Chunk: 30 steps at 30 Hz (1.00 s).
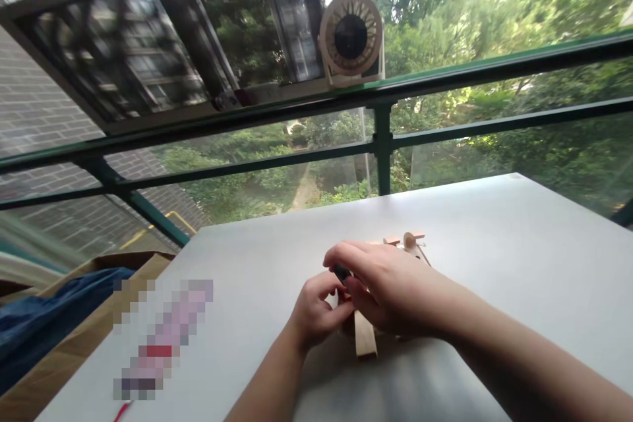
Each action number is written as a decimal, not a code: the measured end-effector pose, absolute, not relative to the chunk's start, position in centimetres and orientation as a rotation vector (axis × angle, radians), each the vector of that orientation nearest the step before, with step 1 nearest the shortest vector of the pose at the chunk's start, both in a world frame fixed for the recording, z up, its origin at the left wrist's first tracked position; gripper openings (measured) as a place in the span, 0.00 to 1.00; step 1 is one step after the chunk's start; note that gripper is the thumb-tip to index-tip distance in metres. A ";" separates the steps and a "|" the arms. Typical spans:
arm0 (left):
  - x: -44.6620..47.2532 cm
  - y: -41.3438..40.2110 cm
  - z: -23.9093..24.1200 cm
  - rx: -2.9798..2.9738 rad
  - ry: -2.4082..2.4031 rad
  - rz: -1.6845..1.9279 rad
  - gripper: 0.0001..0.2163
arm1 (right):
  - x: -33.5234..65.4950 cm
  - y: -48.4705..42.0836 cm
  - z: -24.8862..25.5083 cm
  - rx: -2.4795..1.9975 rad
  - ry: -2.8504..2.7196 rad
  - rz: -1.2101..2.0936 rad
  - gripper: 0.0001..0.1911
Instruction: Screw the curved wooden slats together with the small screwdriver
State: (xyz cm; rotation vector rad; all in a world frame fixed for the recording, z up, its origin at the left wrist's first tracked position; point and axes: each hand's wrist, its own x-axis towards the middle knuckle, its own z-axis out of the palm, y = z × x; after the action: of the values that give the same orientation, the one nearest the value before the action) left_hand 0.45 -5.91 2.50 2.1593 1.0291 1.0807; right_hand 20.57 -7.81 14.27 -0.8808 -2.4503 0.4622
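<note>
My right hand (383,283) curls over the middle of the table, its fingers closed round a short dark handle-like object (341,273) whose lower end is hidden. My left hand (321,308) sits just left of it, thumb and fingers pinched against a wooden piece beneath. A flat pale wooden strip (365,335) sticks out toward me under both hands. A small red-orange bit shows between the fingers, too little of it to name. Past my right hand, small wooden parts (411,242), one with a rounded end, are partly covered by it.
The white table (247,264) stands against a green railing (383,151). A pixelated pinkish long item (173,330) lies on the left, with a red cord. A brown paper bag (143,283) holding blue cloth (59,303) stands off the left edge. A round wooden-rimmed fan (351,36) is at the railing.
</note>
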 end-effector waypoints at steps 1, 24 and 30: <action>0.4 -5.8 2.5 2.162 1.030 1.071 0.03 | 20.6 -7.8 14.3 -0.885 -2.449 0.450 0.15; 1.2 -6.2 2.6 2.304 1.017 1.302 0.08 | 20.8 -7.5 14.4 -0.895 -2.317 0.302 0.06; 1.2 -6.3 2.4 2.281 0.992 1.308 0.05 | 20.9 -7.2 14.4 -0.910 -2.353 0.300 0.07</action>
State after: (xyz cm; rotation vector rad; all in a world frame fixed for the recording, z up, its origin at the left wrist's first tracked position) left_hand 1.20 -6.28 2.43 2.2814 0.9916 1.3085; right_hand 20.86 -7.19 14.38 -0.9104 -2.3526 0.3000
